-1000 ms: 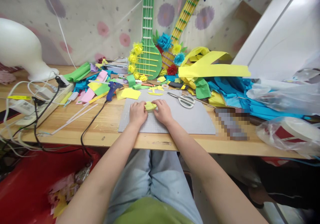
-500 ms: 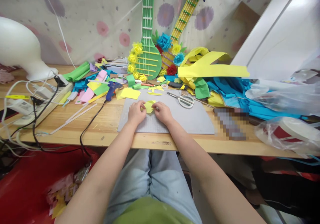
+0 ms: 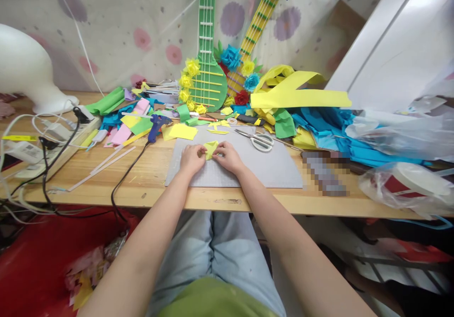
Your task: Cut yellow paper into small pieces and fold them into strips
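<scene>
A small piece of yellow crepe paper (image 3: 210, 149) is held between my two hands above the grey cutting mat (image 3: 262, 173). My left hand (image 3: 193, 158) pinches its left edge with thumb and forefinger. On the opposite edge, the fingers of my right hand (image 3: 227, 156) are closed on the same piece. Part of the paper is hidden behind the fingertips. Scissors (image 3: 260, 141) with pale handles lie on the mat beyond my right hand. More yellow paper (image 3: 181, 132) rests at the mat's far left edge.
A blue glue gun (image 3: 156, 127) with a black cord stands left of the mat. Behind it are paper scraps and a green paper lute (image 3: 209, 83) with yellow flowers. A power strip (image 3: 64, 140) with cables is at the left; blue crepe paper (image 3: 329, 130) and a bagged roll (image 3: 411, 187) sit right.
The yellow paper, nearly flat before, is now tilted and looks bent or folded between my fingers. My right fingers have drawn slightly inward. The whole view has shifted a little.
</scene>
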A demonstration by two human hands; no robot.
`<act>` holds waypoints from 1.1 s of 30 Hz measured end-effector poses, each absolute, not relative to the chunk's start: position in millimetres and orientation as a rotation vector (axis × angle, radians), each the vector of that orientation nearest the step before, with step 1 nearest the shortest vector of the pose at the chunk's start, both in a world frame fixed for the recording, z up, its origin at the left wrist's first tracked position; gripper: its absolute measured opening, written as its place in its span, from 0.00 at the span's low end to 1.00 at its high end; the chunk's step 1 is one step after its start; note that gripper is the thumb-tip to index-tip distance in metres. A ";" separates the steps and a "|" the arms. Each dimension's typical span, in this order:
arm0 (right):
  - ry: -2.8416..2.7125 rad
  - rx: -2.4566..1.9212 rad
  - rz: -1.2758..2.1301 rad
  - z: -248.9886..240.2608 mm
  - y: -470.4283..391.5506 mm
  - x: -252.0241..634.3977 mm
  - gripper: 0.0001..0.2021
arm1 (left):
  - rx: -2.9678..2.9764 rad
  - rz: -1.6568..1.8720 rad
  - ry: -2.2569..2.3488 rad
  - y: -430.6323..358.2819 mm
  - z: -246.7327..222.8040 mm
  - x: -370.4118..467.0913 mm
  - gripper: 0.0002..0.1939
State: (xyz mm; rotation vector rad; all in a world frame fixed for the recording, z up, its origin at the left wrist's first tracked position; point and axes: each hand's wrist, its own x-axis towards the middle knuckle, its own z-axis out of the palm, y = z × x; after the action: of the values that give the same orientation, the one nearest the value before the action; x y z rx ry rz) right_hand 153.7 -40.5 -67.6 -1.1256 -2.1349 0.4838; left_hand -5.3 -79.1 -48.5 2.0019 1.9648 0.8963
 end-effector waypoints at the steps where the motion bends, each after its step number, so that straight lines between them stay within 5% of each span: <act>1: -2.123 -1.150 0.496 -67.5 -40.3 153.1 0.04 | 2.004 0.884 1.968 -79.2 -48.1 -5.1 0.10; 33: -2.053 -1.527 0.314 -58.3 -55.0 133.2 0.06 | 2.109 0.814 2.008 -80.6 -47.3 -0.5 0.04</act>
State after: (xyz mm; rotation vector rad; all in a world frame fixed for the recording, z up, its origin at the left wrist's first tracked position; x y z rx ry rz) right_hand 133.2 -55.0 -58.3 -1.5274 -2.0525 0.3139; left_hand -0.5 -80.6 -47.3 2.1089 2.0084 0.8141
